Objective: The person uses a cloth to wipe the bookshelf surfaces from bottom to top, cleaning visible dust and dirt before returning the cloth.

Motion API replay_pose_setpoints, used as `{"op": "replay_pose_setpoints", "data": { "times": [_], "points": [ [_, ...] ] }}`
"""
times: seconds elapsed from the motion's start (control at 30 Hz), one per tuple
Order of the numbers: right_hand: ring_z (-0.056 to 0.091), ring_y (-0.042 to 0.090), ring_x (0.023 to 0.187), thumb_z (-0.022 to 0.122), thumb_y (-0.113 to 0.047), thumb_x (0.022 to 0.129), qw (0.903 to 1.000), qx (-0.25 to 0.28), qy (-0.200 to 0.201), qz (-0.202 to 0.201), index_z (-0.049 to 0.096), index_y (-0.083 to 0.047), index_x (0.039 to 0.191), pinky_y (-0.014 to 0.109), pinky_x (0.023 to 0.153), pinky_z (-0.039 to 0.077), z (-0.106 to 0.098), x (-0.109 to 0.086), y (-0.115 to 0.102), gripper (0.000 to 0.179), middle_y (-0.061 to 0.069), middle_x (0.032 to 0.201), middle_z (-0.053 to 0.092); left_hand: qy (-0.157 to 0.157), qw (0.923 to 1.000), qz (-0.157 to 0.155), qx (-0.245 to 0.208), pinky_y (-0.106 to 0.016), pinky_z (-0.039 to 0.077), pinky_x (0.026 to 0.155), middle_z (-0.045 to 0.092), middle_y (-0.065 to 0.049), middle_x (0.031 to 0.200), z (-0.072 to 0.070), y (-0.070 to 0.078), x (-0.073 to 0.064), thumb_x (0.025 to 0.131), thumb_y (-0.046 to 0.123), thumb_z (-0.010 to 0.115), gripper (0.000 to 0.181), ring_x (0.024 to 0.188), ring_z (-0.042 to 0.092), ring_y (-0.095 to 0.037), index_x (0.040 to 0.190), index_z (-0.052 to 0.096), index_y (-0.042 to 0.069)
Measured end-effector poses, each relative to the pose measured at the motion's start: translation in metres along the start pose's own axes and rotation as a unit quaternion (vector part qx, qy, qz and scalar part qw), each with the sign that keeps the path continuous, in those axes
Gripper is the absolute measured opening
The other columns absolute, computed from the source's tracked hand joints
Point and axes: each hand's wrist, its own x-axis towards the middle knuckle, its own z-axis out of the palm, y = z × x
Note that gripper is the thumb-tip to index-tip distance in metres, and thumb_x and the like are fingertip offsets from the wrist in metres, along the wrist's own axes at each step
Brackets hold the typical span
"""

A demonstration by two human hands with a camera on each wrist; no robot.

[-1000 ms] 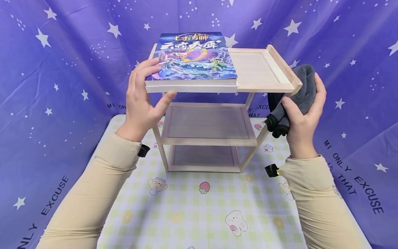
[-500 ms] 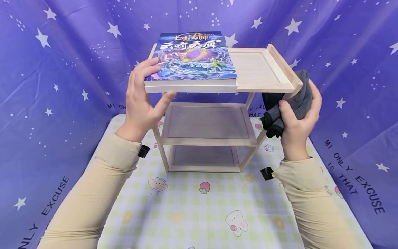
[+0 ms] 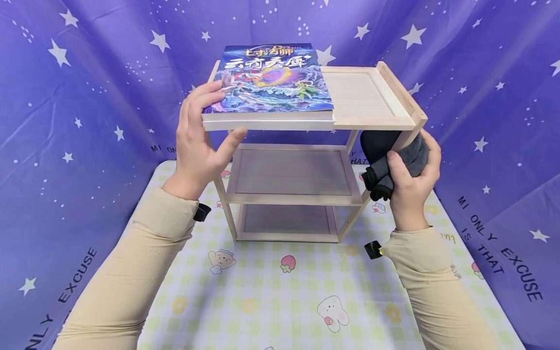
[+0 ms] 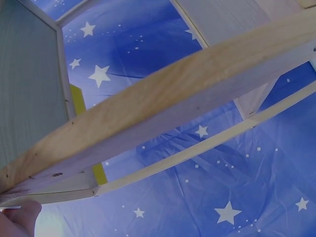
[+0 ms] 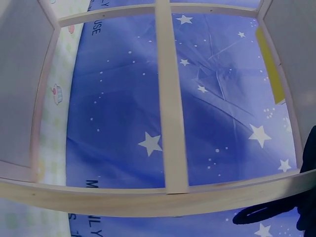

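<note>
A three-tier pale wooden shelf [image 3: 363, 97] stands in the middle of the head view. A thick blue illustrated book [image 3: 271, 82] lies on the left part of its top tier. My left hand [image 3: 197, 138] holds the top's left front corner, fingertips at the book's left edge and thumb at the front. At the right end, my right hand [image 3: 413, 187] grips a folded dark grey plush cloth item [image 3: 411, 158] with black edging, just under the raised end rail. Part of it is hidden behind the right upright. A black loop [image 5: 266, 212] shows in the right wrist view.
A checked cloth with cartoon prints [image 3: 280, 291] covers the table. Purple star-patterned curtain [image 3: 131, 87] hangs on the back and both sides. The middle tier [image 3: 293, 170] and bottom tier [image 3: 286, 218] lie below the top. A yellow strip [image 5: 270, 64] shows beside one tier.
My right hand has moved down and left with the grey cloth item, from outside the end rail to below it. The left hand, book and shelf stay nearly in place.
</note>
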Motion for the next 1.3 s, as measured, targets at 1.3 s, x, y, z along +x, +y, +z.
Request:
{"op": "replay_pose_setpoints", "data": {
  "times": [1.3],
  "points": [
    [0.059, 0.014, 0.096, 0.067, 0.005, 0.078, 0.9991, -0.021, -0.005, 0.036, 0.061, -0.006, 0.126, 0.020, 0.082, 0.049, -0.025, -0.043, 0.035, 0.050, 0.004, 0.110, 0.062, 0.002, 1.0000, 0.006, -0.001, -0.038, 0.030, 0.117, 0.059, -0.016, 0.134, 0.000, 0.000, 0.000, 0.088, 0.066, 0.057, 0.072, 0.132, 0.050, -0.026, 0.121, 0.055, 0.002]
  ]
}}
